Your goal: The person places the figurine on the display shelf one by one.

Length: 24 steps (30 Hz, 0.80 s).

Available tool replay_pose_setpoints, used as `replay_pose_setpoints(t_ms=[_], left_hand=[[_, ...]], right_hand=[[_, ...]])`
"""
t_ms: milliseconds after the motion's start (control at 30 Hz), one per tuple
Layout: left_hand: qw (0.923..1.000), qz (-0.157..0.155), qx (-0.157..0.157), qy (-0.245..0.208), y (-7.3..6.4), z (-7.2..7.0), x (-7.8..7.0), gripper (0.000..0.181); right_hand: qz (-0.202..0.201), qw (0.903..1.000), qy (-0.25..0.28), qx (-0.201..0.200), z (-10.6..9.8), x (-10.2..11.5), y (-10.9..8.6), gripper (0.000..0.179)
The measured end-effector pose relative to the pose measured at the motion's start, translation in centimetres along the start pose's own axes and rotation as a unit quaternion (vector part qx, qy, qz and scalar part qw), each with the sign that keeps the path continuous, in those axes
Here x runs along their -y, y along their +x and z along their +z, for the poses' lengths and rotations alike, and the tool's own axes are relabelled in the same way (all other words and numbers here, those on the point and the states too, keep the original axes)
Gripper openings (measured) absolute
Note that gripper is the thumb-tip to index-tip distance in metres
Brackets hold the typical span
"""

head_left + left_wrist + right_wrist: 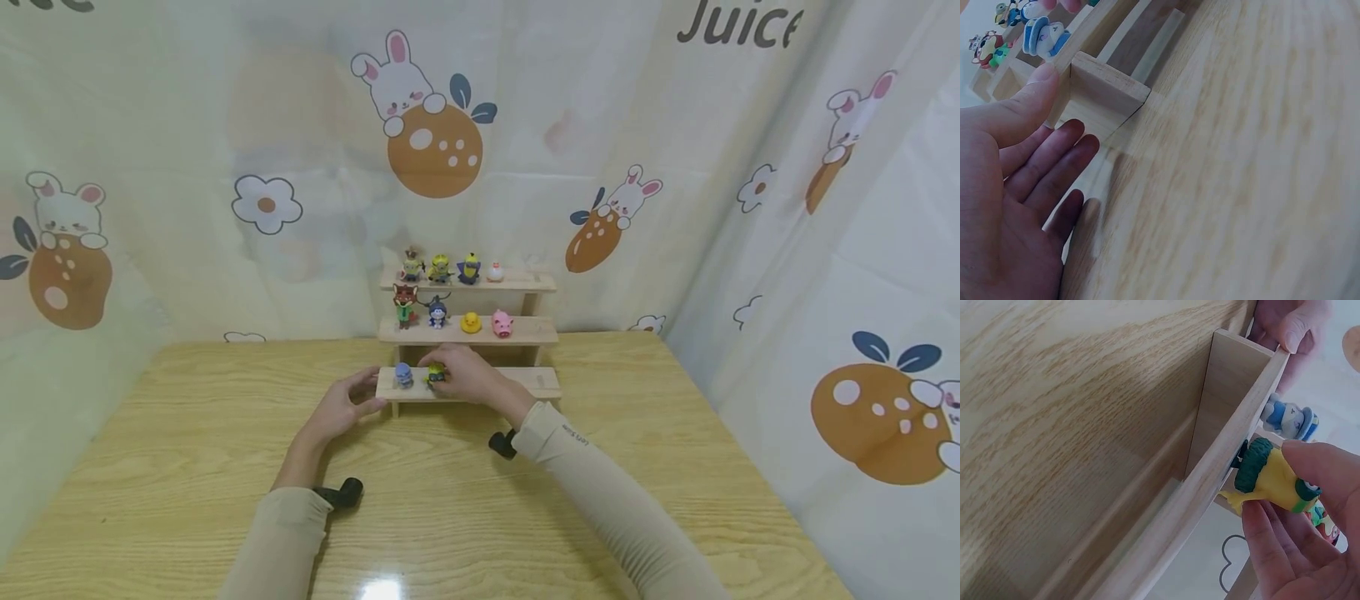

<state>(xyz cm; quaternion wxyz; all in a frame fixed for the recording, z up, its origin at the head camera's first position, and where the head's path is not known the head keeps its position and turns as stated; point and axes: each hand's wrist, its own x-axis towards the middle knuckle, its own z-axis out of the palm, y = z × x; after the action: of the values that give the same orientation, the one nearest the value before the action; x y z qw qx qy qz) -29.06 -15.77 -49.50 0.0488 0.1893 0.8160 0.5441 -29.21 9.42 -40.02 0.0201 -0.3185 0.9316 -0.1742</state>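
Note:
On the bottom step of a three-tier wooden shelf (538, 385), my right hand (471, 377) pinches a yellow minion figurine with a green skirt (1275, 481) between thumb and fingers. Its feet are right at the step's surface in the right wrist view. A small blue-hatted figurine (1290, 419) stands to its left, near the step's left end. My left hand (343, 407) is at that end, its thumb (1041, 78) against the step's edge and the other fingers loosely extended beside the side panel (1107, 87).
Three minion figurines and a small white figure (495, 272) line the top step. The middle step bears a fox (405, 308), a dark-hooded figure (437, 312), a yellow duck (470, 322) and a pink pig (502, 323). Behind the wooden table (420, 517) hangs a printed curtain (315, 125).

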Motion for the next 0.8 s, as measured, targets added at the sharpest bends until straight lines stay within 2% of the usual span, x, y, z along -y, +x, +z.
replay_pose_setpoints(t_ms=[200, 367, 467, 533, 667, 800], left_hand=[[1.0000, 0.000, 0.000, -0.007, -0.1, 0.0, 0.2, 0.073], [1.0000, 0.001, 0.003, -0.002, -0.3, -0.3, -0.3, 0.073], [1.0000, 0.001, 0.003, 0.003, -0.4, -0.4, -0.4, 0.073], [0.9999, 0.005, 0.004, 0.011, -0.1, -0.5, -0.1, 0.074], [0.9990, 0.015, 0.019, 0.038, -0.1, -1.1, -0.7, 0.073], [0.9970, 0.023, 0.031, 0.066, -0.1, -2.0, -1.7, 0.064]], right_hand=[[0.008, 0.9999, 0.004, 0.011, 0.2, 0.0, 0.0, 0.044], [0.013, 0.9994, 0.031, -0.010, -0.3, -0.1, -0.4, 0.047], [0.034, 0.9979, 0.048, -0.027, -0.7, -0.3, -1.2, 0.046], [0.048, 0.9963, 0.058, -0.041, -1.1, -0.6, -1.9, 0.043], [0.063, 0.9935, 0.050, -0.080, -2.2, -1.4, -3.8, 0.041], [0.074, 0.9850, 0.033, -0.153, -3.5, -3.4, -5.8, 0.039]])
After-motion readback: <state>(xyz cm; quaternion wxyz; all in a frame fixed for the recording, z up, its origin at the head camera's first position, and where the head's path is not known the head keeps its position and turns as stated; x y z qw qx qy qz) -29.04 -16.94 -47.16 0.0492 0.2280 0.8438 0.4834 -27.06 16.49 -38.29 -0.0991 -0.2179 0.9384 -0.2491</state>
